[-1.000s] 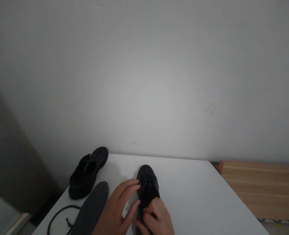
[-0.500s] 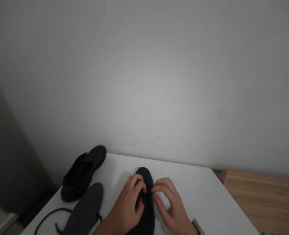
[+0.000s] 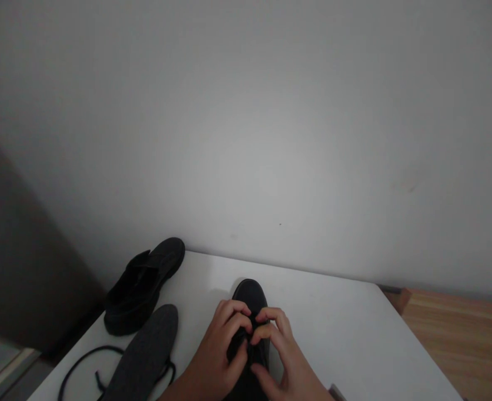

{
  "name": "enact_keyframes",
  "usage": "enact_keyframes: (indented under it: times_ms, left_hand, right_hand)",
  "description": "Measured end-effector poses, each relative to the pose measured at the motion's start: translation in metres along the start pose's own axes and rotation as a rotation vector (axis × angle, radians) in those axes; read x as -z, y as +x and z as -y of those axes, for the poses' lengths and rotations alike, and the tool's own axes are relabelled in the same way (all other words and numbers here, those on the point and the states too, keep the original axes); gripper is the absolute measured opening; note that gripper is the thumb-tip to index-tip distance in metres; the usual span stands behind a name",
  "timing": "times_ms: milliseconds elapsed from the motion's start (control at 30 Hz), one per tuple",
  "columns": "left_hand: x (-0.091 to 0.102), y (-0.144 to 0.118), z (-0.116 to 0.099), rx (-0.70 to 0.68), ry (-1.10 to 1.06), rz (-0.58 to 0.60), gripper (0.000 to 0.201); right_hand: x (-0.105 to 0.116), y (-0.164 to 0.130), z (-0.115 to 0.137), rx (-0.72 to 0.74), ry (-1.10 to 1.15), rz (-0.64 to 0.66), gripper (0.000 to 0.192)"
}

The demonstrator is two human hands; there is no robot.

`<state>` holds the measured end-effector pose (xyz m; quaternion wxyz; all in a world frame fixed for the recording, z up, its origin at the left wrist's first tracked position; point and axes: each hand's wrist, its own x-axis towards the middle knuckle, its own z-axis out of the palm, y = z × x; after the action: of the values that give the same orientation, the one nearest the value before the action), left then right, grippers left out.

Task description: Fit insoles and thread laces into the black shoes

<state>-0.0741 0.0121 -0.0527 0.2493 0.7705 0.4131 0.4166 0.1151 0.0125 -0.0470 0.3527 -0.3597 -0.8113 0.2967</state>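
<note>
A black lace-up shoe [image 3: 249, 292] stands on the white table [image 3: 333, 334], toe pointing at the wall. My left hand [image 3: 216, 356] and my right hand [image 3: 281, 359] meet over its laced front, fingertips pinching the black lace where it crosses the shoe. The rear of the shoe is hidden under my hands and cut off by the frame's bottom edge.
A second black shoe [image 3: 143, 284] lies at the table's far left corner. A dark grey insole [image 3: 143, 359] lies flat beside my left hand, with a loose black lace [image 3: 79, 365] curling at its left. A wooden surface [image 3: 463, 340] adjoins the table's right side. A plain wall stands behind.
My right hand came up from the shoe's rear to its laced front. Both hands closed in together until their fingertips met on the lace.
</note>
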Motion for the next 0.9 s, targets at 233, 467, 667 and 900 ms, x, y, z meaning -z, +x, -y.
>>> enact_keyframes:
  times_ms: [233,467,667,900]
  left_hand:
    - [-0.0019,-0.0003,-0.0003,-0.044,0.0,-0.046,0.033]
    - [-0.0005,0.0007,-0.0006,-0.06,0.057,-0.047,0.029]
    - [-0.0005,-0.0002,0.0017,-0.057,0.082,-0.054,0.027]
    - [-0.0021,0.0007,0.0023,-0.039,0.062,-0.058,0.027]
  right_hand:
    - [-0.0072,-0.0015,-0.0028,0.163,-0.09,-0.17,0.023]
    - [-0.0062,-0.0004,-0.0032,0.164,-0.018,-0.317,0.019]
    - [-0.0078,-0.0015,-0.0032,0.177,0.012,-0.383,0.02]
    - [-0.0056,-0.003,0.0028,0.185,0.073,-0.433,0.023]
